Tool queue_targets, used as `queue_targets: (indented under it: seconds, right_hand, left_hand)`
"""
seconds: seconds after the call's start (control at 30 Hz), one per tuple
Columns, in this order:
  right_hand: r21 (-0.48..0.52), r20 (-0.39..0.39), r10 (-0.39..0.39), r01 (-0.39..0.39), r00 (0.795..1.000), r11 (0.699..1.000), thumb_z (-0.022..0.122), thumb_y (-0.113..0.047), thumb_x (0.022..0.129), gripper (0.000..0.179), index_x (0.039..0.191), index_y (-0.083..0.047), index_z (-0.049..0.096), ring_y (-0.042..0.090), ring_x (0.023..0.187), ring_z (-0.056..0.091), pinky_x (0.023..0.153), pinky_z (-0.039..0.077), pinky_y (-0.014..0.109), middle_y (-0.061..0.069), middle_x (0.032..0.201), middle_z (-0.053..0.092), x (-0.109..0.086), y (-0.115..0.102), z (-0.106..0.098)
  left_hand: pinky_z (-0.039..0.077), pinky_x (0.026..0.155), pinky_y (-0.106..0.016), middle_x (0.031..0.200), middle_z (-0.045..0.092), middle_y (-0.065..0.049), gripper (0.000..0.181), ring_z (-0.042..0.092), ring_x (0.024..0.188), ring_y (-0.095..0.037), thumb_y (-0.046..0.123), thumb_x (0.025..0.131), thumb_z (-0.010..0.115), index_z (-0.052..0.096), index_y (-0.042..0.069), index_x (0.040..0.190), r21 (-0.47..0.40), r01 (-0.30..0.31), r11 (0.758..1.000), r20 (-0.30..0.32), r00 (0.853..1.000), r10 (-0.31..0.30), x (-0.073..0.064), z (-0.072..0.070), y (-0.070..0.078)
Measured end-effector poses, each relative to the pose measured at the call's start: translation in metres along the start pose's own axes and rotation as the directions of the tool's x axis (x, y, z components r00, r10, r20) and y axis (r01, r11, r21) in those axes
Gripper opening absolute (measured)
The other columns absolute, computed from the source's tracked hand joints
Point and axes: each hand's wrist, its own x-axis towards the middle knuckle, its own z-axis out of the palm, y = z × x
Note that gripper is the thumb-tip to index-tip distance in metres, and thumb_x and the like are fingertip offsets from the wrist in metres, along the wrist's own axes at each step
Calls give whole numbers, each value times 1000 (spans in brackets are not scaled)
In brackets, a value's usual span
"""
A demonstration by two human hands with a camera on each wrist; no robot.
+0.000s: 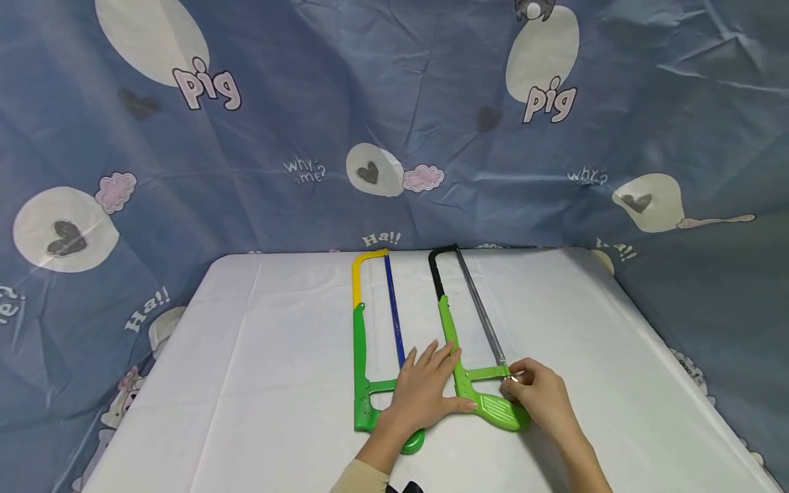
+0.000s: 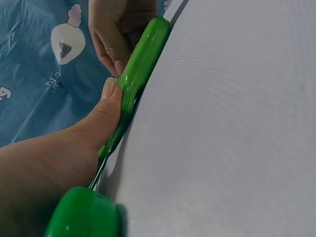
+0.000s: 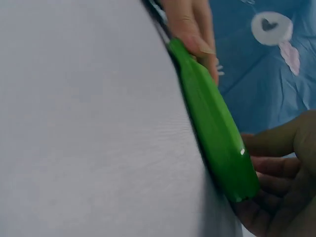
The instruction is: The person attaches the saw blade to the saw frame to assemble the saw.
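A light-green hacksaw (image 1: pixel 448 322) with a black front bow and grey blade lies on the white table. My left hand (image 1: pixel 425 392) rests over its frame, fingers extended, the thumb pressing on the handle, as the left wrist view shows with the handle (image 2: pixel 145 57). At the blade's near end, my right hand (image 1: pixel 545 398) pinches a small silver wing nut (image 1: pixel 511 378) between thumb and fingertips. That hand stands just right of the handle (image 3: pixel 212 128) in the right wrist view. Under my left wrist, part of a second hacksaw (image 1: pixel 359 342), green and yellow with a blue blade, is hidden.
White cloth covers the table (image 1: pixel 277 356). A blue printed curtain (image 1: pixel 308 123) hangs behind and along both sides. Small black objects (image 1: pixel 411 487) show at the bottom edge of the head view.
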Motion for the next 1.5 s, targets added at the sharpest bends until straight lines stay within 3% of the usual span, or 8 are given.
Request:
queue_targets:
  seconds: [0.2, 0.43, 0.63, 0.8, 1.07, 1.27, 1.4, 1.5]
  right_hand:
    - [-262, -70, -147, 124, 987, 957, 79, -14, 80, 27, 105, -6, 71, 15, 68, 53, 57, 41, 28, 3, 78, 64, -5, -7, 3]
    - [-467, -76, -291, 224, 954, 856, 84, -16, 75, 33, 105, -11, 70, 13, 66, 56, 51, 42, 31, -2, 78, 63, -6, -10, 7]
    - [-578, -88, -433, 308, 897, 755, 87, -13, 71, 34, 100, -8, 71, 19, 70, 64, 50, 48, 34, 3, 80, 66, -7, -12, 12]
    - [-632, -78, -478, 327, 875, 702, 87, -10, 70, 32, 96, -6, 69, 20, 69, 63, 50, 48, 35, 4, 78, 64, -5, -13, 15]
    - [-671, -52, -500, 340, 865, 659, 81, -4, 72, 22, 89, -6, 67, 17, 60, 57, 46, 42, 31, 2, 70, 60, -5, -15, 17]
    - [-701, -43, -540, 360, 840, 616, 76, 1, 71, 19, 83, -8, 65, 17, 55, 56, 43, 38, 31, 2, 65, 59, -3, -16, 19]
    - [-698, -38, -541, 365, 840, 616, 73, 3, 71, 17, 78, -8, 62, 12, 50, 48, 42, 35, 28, 1, 59, 57, -4, -17, 19]
    - [-676, -36, -535, 374, 844, 635, 71, 5, 72, 16, 79, -7, 63, 11, 48, 43, 43, 35, 28, 2, 58, 57, -4, -17, 19]
  left_hand:
    - [22, 120, -61, 165, 28, 1, 97, 26, 153, -30, 80, 81, 53, 33, 21, 156, 21, -1, 1000, 0, 1000, 1, -1, -3, 1]
    - [23, 120, -61, 165, 29, 1, 97, 27, 152, -30, 79, 81, 54, 34, 21, 156, 24, -3, 1000, -6, 1000, 3, -1, -2, -1]
    - [24, 119, -61, 164, 30, 1, 96, 28, 152, -30, 79, 82, 54, 36, 21, 155, 23, 1, 1000, -8, 1000, -1, -3, -3, 0]
    - [25, 119, -61, 164, 31, 1, 95, 29, 152, -30, 79, 82, 53, 36, 20, 155, 29, 0, 1000, -8, 1000, 0, -3, -3, -1]
    - [23, 120, -61, 164, 29, 1, 96, 27, 152, -30, 78, 81, 54, 35, 21, 156, 22, -3, 1000, 1, 1000, 3, -3, -5, 1]
    - [23, 119, -62, 164, 31, -1, 95, 28, 151, -32, 75, 82, 58, 37, 18, 155, 5, -11, 1000, -9, 1000, 11, -3, -6, 2]
    - [23, 119, -62, 164, 31, -1, 94, 28, 152, -32, 76, 83, 56, 36, 19, 155, 14, -10, 1000, -1, 1000, 10, -2, -6, 3]
    - [24, 120, -61, 164, 30, 0, 95, 28, 152, -31, 77, 83, 55, 35, 19, 155, 24, -3, 1000, 2, 1000, 3, -3, -6, 3]
